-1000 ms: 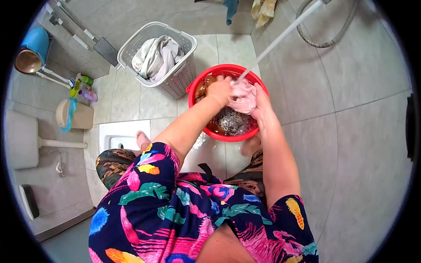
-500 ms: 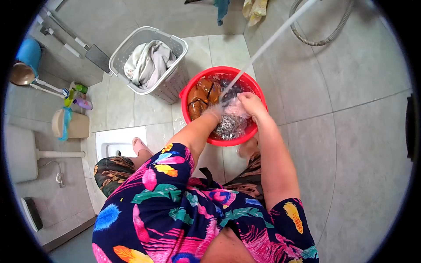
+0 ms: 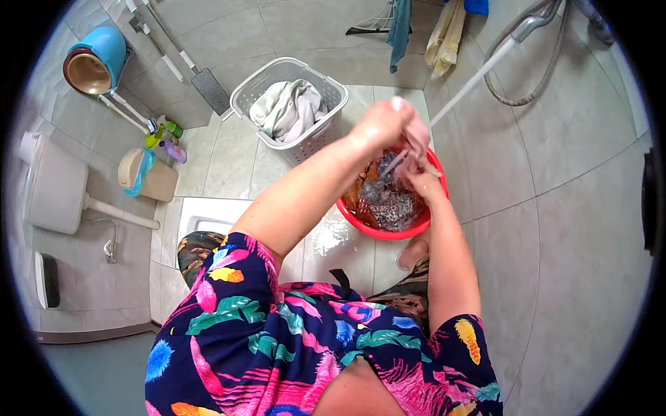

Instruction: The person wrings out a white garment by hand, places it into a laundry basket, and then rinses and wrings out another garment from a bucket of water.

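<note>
My left hand (image 3: 383,125) is raised above the far side of a red basin (image 3: 386,234), its fingers closed on a wet pink cloth (image 3: 417,136). The cloth hangs down to my right hand (image 3: 424,182), which grips its lower part over the basin's right side. Below, orange-brown clothing (image 3: 362,204) and a black-and-white patterned garment (image 3: 395,210) lie in water. A stream of water (image 3: 472,80) runs from a spout (image 3: 533,28) at the upper right down toward the basin, and its lower end is hidden behind the cloth and hands.
A grey laundry basket (image 3: 331,111) with whitish cloth (image 3: 288,111) stands beyond my left forearm. Farther left are a squat toilet (image 3: 208,208), a beige bin (image 3: 163,182) and bottles (image 3: 173,151). A flexible hose (image 3: 517,102) hangs on the right wall.
My left hand has come up out of the basin and lifted the pink cloth. My right hand still holds it, and the camera view has shifted, placing the basin farther right.
</note>
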`<move>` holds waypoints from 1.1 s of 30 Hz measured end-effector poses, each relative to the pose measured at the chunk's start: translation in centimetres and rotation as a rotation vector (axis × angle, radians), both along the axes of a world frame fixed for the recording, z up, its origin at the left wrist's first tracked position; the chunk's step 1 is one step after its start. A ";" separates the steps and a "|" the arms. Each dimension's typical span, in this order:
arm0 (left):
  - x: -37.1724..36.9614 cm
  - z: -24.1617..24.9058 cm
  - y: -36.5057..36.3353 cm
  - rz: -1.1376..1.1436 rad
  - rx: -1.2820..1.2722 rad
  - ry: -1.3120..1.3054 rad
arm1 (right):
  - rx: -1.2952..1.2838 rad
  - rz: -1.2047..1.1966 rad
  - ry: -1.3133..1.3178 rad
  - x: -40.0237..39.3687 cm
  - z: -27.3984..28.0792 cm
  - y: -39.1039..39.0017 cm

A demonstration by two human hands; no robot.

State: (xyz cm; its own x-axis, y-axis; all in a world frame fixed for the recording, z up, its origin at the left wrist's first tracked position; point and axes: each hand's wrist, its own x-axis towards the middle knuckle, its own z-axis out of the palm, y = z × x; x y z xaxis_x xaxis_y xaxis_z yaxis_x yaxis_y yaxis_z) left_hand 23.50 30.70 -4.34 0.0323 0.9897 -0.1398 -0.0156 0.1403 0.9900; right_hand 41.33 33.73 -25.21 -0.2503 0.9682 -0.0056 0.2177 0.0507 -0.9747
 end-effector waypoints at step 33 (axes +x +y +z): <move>2.4 -13.0 -4.9 -0.332 -0.647 -1.013 | -0.678 0.126 0.581 0.9 7.0 -2.2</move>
State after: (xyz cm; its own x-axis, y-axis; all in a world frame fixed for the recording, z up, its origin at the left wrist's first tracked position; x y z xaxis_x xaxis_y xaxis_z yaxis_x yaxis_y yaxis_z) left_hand 25.86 25.84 -17.36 0.6452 0.6720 -0.3635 -0.6014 0.7401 0.3009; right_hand 42.19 31.52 -18.26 -0.4953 0.7686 -0.4048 -0.2870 -0.5846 -0.7588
